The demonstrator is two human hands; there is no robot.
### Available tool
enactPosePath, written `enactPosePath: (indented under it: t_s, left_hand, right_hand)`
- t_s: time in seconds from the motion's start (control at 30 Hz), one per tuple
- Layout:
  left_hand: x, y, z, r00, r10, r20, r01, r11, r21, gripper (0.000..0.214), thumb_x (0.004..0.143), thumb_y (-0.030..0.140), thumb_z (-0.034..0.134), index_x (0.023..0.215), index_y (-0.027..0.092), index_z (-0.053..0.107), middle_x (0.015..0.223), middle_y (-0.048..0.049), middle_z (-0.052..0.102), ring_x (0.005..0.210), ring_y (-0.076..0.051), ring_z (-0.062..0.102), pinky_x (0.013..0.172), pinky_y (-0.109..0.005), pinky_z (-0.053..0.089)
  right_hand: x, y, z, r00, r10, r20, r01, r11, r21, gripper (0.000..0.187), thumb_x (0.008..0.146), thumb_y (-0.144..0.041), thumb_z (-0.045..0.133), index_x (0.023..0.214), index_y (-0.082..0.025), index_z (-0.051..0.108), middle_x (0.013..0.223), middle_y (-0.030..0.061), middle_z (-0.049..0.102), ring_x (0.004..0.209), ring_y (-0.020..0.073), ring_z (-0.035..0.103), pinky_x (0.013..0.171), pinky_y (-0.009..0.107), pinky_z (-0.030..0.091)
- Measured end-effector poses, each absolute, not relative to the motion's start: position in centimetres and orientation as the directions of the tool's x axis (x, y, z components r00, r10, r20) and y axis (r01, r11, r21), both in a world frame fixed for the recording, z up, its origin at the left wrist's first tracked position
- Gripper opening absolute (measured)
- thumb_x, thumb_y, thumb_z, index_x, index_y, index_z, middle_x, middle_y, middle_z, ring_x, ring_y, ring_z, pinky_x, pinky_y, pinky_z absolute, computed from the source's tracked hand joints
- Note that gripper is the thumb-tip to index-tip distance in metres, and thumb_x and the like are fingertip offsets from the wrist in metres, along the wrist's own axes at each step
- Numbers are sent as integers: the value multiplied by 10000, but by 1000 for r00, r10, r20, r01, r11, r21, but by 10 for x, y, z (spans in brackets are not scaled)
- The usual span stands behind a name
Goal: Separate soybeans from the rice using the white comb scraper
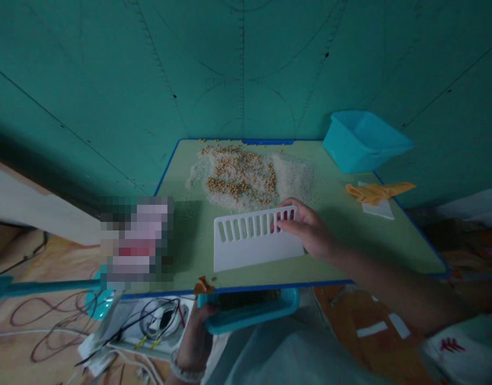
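My right hand (310, 230) grips the right end of a white slotted scraper (250, 238), which stands on a pale green board (350, 235) with a blue rim. Just beyond the scraper lies a heap of white grains mixed with yellow-brown beans (241, 176). My left hand (195, 337) is below the board's near edge, its fingers curled round the end of a turquoise tray (254, 315) held under that edge. The tray holds some dark grains.
A turquoise tub (364, 139) stands at the board's far right corner. An orange cloth (378, 191) over a white card lies on the right side. A blurred-out patch covers the board's left edge. Cables and a white device (150, 326) lie on the floor at lower left.
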State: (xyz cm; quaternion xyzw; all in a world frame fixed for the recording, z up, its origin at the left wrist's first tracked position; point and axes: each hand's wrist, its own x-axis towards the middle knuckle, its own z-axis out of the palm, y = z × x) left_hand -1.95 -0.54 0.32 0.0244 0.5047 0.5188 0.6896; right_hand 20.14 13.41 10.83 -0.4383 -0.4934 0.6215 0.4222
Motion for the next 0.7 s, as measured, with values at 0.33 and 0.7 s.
enactPosePath:
  t_s: [0.33,0.7]
  left_hand:
    - [-24,-4,16,-116,689,-715,-670,477,569,282,460,167,744,739,202,748,768,-26,788,999,-334,646,817,-369,530]
    - [-27,0,12,-179,679,-712,-708,413,572,422,377,156,773,793,226,759,744,-18,788,934,-326,675,769,-368,566]
  right_hand:
    - [185,132,109,-341,932,-121,-94,-162,-982,211,649,-203,625,794,-214,473,655,-63,569,563,95,490,552,225,363]
    - [208,104,110,-247,955,-166,-130,-203,-971,191,724,-222,636,837,-221,481,642,-69,565,542,80,487,502,189,359]
